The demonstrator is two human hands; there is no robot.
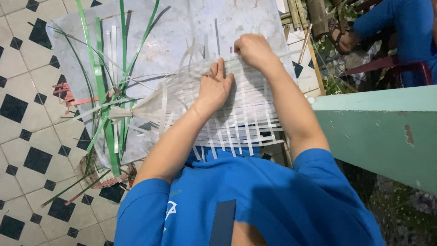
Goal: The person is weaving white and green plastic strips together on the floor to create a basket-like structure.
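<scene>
Head view, looking down: left hand [217,86] presses flat, fingers spread, on a woven mat of white strips [236,123] at the centre of the grey tabletop [173,32]. Right hand [253,49], at 1 o'clock, has its grip pinched on one white strip. Green strips [102,91] lie at 9 o'clock.

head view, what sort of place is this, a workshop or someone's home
Likely a home yard or porch used for hand weaving. A woven mat of white plastic strips lies on a flat board under both hands, loose green strips spill over a black-and-white tiled floor, and a green low wall borders plants.
</scene>
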